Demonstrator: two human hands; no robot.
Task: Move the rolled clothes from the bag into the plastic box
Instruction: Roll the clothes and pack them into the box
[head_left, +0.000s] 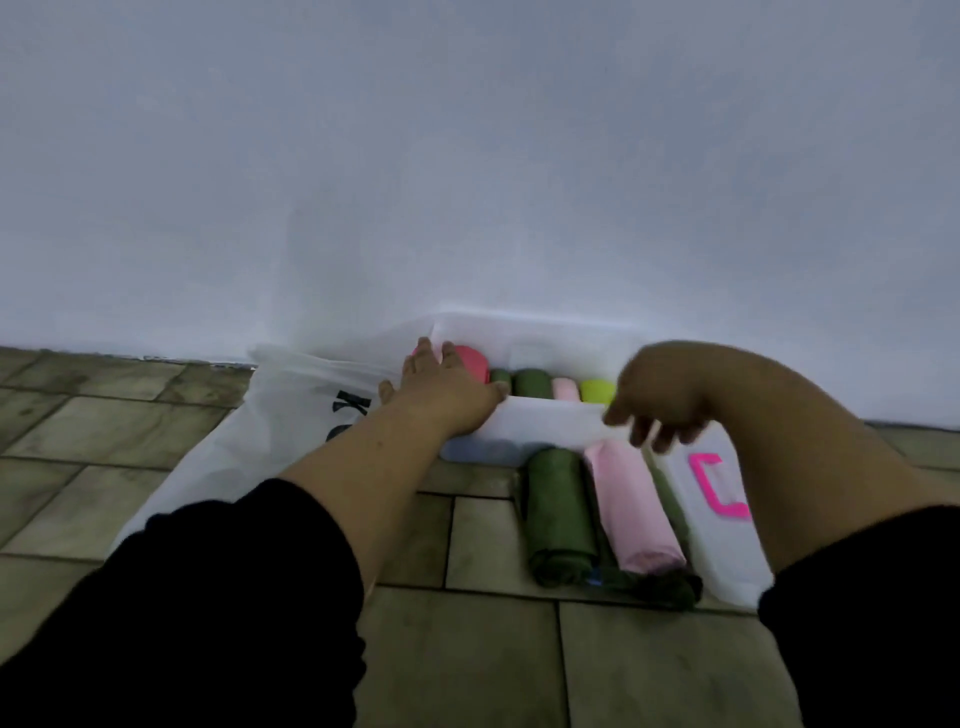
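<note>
Head view: tiled floor (467, 649), with everything pushed against the white wall (467, 182).

White bag (291, 405) with black lettering lies flat on the floor at the left, its far edge at the wall.

Plastic box (722, 551) is just right of the bag, with a pink clasp (714, 486) on its right end.

Rolled clothes sit side by side in the box area: dark green roll (561, 514), pale pink roll (634, 509), and another dark green one partly hidden behind the pink. A white band crosses them. Past it, the ends of a red roll (470, 361), green rolls, a pale pink one and a yellow-green roll (597, 391) show. Can't tell if the near rolls are seen through a clear wall or lie outside the box.

Left hand (447, 397): palm down, fingers straight and spread, gripping nothing. It lies over the bag's right edge at the box's left end, fingertips just beside the red roll. Actual contact unclear.

Right hand (657, 400): blurred, fingers hanging loosely curled, holding nothing. It hovers above the top of the pale pink roll, near the yellow-green one.

Both sleeves are black.
</note>
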